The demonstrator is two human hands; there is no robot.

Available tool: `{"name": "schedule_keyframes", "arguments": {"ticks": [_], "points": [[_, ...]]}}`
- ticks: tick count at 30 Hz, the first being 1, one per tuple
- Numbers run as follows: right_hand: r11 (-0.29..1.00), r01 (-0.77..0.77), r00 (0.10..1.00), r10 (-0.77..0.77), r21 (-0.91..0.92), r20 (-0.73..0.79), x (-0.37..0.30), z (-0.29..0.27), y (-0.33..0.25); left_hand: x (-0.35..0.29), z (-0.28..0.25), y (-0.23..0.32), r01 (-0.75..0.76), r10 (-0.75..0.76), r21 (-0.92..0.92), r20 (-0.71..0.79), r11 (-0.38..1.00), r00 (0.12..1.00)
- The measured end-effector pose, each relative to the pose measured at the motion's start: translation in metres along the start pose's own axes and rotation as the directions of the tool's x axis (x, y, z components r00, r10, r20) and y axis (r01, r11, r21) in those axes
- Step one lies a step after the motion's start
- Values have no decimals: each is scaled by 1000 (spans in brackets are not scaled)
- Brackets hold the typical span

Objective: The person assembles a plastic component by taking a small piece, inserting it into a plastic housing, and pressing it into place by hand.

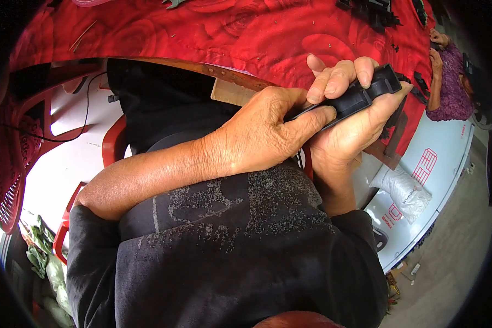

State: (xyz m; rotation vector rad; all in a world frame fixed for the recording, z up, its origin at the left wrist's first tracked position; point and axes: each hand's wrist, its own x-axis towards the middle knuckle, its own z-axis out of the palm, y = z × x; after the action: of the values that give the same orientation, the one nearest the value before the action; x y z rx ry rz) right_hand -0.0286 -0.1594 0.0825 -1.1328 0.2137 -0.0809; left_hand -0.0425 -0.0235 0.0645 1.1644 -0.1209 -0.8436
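A long black plastic part (pixel 347 104), with a raised block-like end, is held between both hands over the near edge of the table. My left hand (pixel 265 128) pinches its lower left end, thumb pressed along the top; some of its fingers are hidden behind. Beneath the part lies the palm of my right hand (pixel 358 128), its fingers curled over the far side and its thumb by the raised end. The part slants up to the right.
A red rose-patterned cloth (pixel 202 33) covers the table, with black pieces (pixel 372 11) at the far right and a wrench (pixel 174 3) at the far edge. A wooden block (pixel 232 92) sits under the near edge. Red chairs (pixel 24 136) stand left. Another person's purple sleeve (pixel 452 82) shows right, beyond a plastic bag (pixel 410 194).
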Motion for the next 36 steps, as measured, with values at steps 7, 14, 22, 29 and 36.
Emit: {"name": "schedule_keyframes", "arguments": {"ticks": [7,14,22,29,36], "points": [[985,46,999,-48,-165,-7,-8,12,-1,-5,0,3,35,-29,-166,41,986,999],[979,75,997,-76,-190,4,-11,13,-2,-8,0,8,93,-86,-144,51,985,995],[951,122,992,-107,-285,69,-17,19,-8,-17,6,13,-14,12,-159,-13,987,1000],[974,99,986,-68,-203,153,-20,22,-8,-26,7,17,27,-42,-217,-67,976,997],[974,162,956,-114,-160,272,-18,20,-8,-29,7,17,-10,-15,-233,-105,972,994]]}}
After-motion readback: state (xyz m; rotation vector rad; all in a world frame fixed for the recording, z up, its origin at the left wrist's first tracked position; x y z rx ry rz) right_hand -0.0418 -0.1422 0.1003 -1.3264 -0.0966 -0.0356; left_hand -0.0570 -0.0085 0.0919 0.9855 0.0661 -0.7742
